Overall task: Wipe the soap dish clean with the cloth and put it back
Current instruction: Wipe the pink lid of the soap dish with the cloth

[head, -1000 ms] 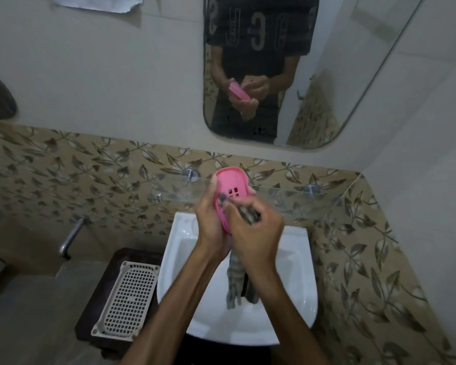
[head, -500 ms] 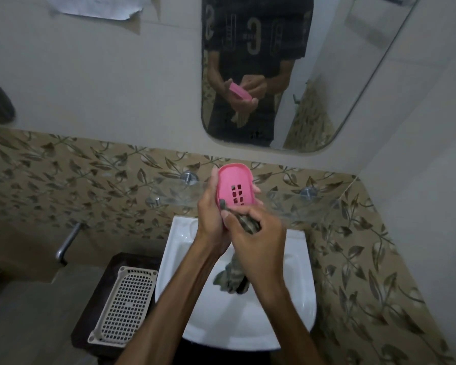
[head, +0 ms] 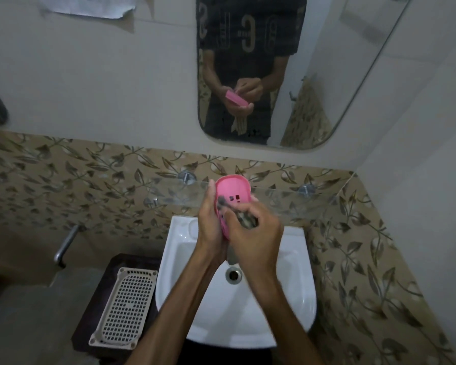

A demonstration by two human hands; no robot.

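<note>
Bare forearms; the mirror (head: 327,75) reflects a dark, short-sleeved, pale-lettered T-shirt (head: 250,30).

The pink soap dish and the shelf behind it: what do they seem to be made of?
Soap dish: probably moulded plastic, smooth and matte, judging by its even pink colour, rounded rim and neat square drain holes. Shelf: looks like clear glass, since the leaf tiles show through it; round metal mounts hold it, though clear acrylic cannot be ruled out.

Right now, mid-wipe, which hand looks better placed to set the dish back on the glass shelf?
Probably the left hand: it already grips the pink soap dish just in front of the glass shelf. The right hand is busy pinching the cloth against the dish.
</note>
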